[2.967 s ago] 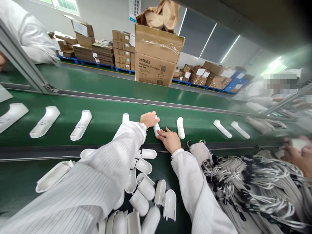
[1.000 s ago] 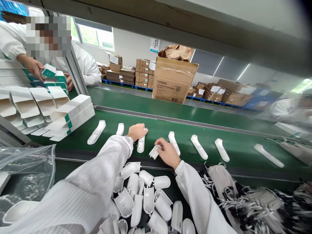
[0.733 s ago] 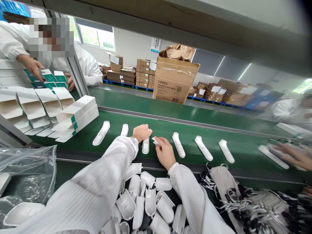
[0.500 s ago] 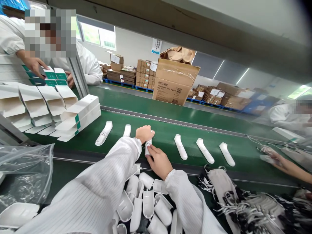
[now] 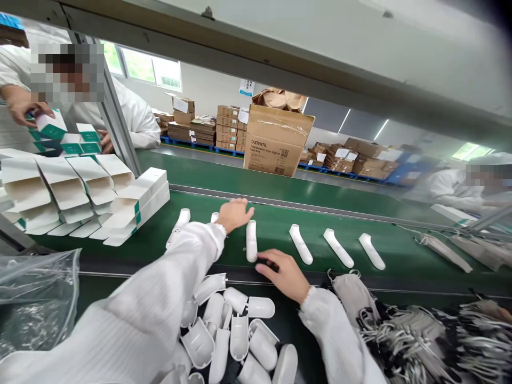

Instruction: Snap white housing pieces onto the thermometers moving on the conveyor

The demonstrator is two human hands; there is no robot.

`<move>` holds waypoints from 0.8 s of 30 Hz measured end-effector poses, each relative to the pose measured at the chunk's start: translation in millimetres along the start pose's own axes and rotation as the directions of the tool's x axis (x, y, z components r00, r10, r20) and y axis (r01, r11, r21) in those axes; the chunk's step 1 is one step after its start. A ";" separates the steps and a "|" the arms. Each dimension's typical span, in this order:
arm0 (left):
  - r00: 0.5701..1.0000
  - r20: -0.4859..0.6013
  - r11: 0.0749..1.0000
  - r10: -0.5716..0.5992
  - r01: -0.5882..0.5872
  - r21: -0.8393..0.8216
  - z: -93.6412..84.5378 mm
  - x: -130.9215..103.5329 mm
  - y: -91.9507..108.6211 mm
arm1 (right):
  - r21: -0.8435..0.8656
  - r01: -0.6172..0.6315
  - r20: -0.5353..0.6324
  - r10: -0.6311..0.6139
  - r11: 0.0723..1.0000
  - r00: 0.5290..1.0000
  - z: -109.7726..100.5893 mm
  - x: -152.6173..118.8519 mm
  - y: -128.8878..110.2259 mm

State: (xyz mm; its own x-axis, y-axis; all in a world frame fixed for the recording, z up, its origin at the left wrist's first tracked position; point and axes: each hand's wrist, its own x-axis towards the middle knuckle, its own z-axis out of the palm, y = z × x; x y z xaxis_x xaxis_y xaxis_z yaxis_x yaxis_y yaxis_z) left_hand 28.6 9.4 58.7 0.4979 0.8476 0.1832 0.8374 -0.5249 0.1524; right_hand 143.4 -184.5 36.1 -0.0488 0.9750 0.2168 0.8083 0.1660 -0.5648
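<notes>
A white handheld device with a bent head (image 5: pixel 252 242) lies on the green conveyor belt (image 5: pixel 276 256) between my two hands. My left hand (image 5: pixel 236 215) hovers just beyond its upper end, fingers stretched out and holding nothing. Close to its lower end is my right hand (image 5: pixel 285 273), fingers loosely curved and apart, also holding nothing. Similar white devices lie in a row along the belt, including one to the right (image 5: pixel 301 244). My left sleeve and hand partly cover two more devices on the left. Loose white plastic covers (image 5: pixel 239 336) are piled in front of me.
Open white cartons (image 5: pixel 154 197) are stacked at left beside a clear plastic bag (image 5: pixel 44 298). Grey pouches with cords (image 5: pixel 416 330) lie in a heap at right. A metal beam (image 5: pixel 224 53) crosses overhead. A co-worker's hand (image 5: pixel 24 106) handles small boxes at far left.
Both my hands have let go of the device and moved apart, the right one toward me. At left, the co-worker has lifted a small box. The hand at far right has left view.
</notes>
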 end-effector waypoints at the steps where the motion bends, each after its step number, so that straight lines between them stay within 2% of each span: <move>1: 0.999 -0.044 1.000 0.002 -0.001 0.014 -6.2 -0.6 -11.4 | 0.086 0.025 0.031 -0.028 0.996 0.999 -7.3 -12.9 1.7; 3: 0.998 -0.067 0.998 -0.018 0.022 0.052 -12.4 -4.1 -37.1 | 0.171 0.045 0.109 -0.064 0.984 0.992 -17.0 -40.3 3.2; 6: 0.990 0.052 0.990 -0.129 0.125 0.070 -5.5 -12.1 -66.4 | 0.165 0.051 0.163 -0.078 0.985 0.984 -18.6 -68.1 4.5; 8: 0.967 0.127 0.975 -0.222 0.219 0.037 4.0 -15.5 -72.6 | 0.204 0.023 0.127 -0.050 0.979 0.991 -14.7 -68.6 7.4; 11: 0.948 0.144 0.957 -0.285 0.290 -0.014 13.7 -15.1 -66.3 | 0.322 -0.062 -0.016 0.071 0.945 0.997 -5.8 -42.4 12.1; 13: 0.948 0.131 0.954 -0.291 0.297 -0.026 16.2 -13.2 -58.9 | 0.360 -0.077 -0.150 0.139 0.930 0.979 4.3 -14.7 11.3; 16: 0.945 0.115 0.948 -0.307 0.313 -0.047 19.1 -11.7 -50.8 | 0.285 0.000 -0.296 0.088 0.958 0.951 27.2 23.9 2.0; 18: 0.945 0.089 0.945 -0.315 0.321 -0.065 22.3 -11.8 -47.2 | 0.191 0.049 -0.279 0.007 0.980 0.960 43.5 39.4 -6.6; 20: 0.945 0.074 0.942 -0.320 0.325 -0.080 25.6 -11.9 -43.5 | 0.101 0.089 -0.191 -0.068 0.991 0.979 55.8 44.3 -13.0; 24: 0.943 0.073 0.939 -0.325 0.331 -0.091 28.0 -10.3 -32.3 | -0.085 0.163 -0.019 -0.165 0.983 0.986 61.6 36.1 -16.3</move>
State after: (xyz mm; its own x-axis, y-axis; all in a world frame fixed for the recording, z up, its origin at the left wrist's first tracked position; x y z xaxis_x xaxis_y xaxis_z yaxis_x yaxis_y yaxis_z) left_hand 2.7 19.8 24.8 0.2141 0.9754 0.0519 0.9308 -0.2199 0.2920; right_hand 92.3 -142.9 4.0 -0.1699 0.9313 0.3223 0.8364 0.3092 -0.4526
